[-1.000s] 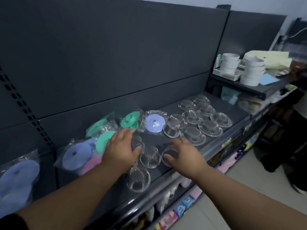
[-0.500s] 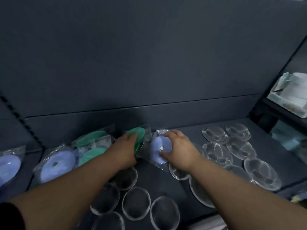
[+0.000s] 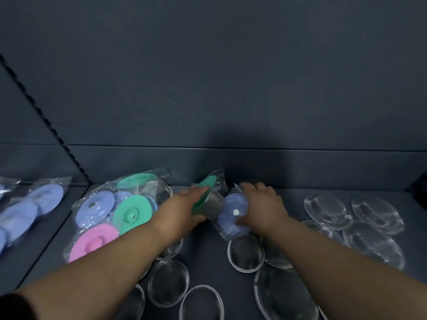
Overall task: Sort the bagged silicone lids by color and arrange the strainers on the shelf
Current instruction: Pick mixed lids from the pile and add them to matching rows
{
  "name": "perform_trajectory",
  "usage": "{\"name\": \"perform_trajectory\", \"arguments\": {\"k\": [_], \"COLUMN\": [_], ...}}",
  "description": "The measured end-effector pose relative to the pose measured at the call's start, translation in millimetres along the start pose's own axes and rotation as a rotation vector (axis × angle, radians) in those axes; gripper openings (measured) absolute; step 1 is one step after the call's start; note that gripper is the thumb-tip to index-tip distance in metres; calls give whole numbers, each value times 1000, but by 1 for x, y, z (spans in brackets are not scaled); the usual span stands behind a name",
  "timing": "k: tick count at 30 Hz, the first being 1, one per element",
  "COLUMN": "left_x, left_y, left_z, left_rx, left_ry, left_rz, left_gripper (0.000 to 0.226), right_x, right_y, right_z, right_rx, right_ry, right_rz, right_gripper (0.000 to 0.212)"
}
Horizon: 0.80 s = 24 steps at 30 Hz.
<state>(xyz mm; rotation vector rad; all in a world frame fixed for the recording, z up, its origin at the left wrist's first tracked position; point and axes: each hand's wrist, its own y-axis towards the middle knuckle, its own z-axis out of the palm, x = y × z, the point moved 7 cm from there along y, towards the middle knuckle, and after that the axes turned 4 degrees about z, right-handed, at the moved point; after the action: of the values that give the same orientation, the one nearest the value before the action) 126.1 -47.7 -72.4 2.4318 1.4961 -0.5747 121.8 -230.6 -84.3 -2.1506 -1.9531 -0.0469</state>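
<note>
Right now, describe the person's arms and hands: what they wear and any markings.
The left hand and the right hand wear no gloves; no ring, watch or bracelet shows. A dark sleeve edge shows on the left arm at the frame's corner; the rest is uncovered. The right arm is bare to the frame's edge.

Single head-worn wide-angle view. It looks forward and down onto the shelf (image 3: 205,255) from above and close in, facing the dark back panel (image 3: 231,77) roughly square-on; the panel fills the upper half of frame. Forearms enter from the bottom corners, with the left hand (image 3: 182,209) and right hand (image 3: 261,206) mid-frame near the shelf's rear. The near shelf edge is cropped.
</note>
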Motion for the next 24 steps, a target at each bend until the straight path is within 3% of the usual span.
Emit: {"name": "perform_trajectory", "arguments": {"k": [4,8,11,15,18,20,22,24], "left_x": [-3,-9,-13,-14,-13,-12,-6,2], "left_y": [-7,-13,-17,-22,-27,-31,-37,-45], "left_z": [-2,-10,-22,-36,-49,-58,-66,-68], "left_rx": [28,21,-42,-184,-295,-365,-423,-443], "left_ry": [-19,2,16,-132,-264,-342,-467,-625], "left_rz": [30,60,42,1,-46,-74,-135,-200], "left_gripper": [71,64,53,39,35,32,30,28], "right_x": [-10,-16,-17,-12,-3,6,14,23], "right_y": [-2,-9,-21,-43,-62,-78,-90,-91], "right_z": [-7,-23,-35,-58,-81,-98,-108,-106], "right_rx": [7,-28,-87,-207,-375,-536,-635,-578], "right_ry": [181,490,596,513,397,392,524,756], "right_rz": [94,138,163,178,134,83,30,0], "right_gripper": [91,32,18,3,28,32,25,22]}}
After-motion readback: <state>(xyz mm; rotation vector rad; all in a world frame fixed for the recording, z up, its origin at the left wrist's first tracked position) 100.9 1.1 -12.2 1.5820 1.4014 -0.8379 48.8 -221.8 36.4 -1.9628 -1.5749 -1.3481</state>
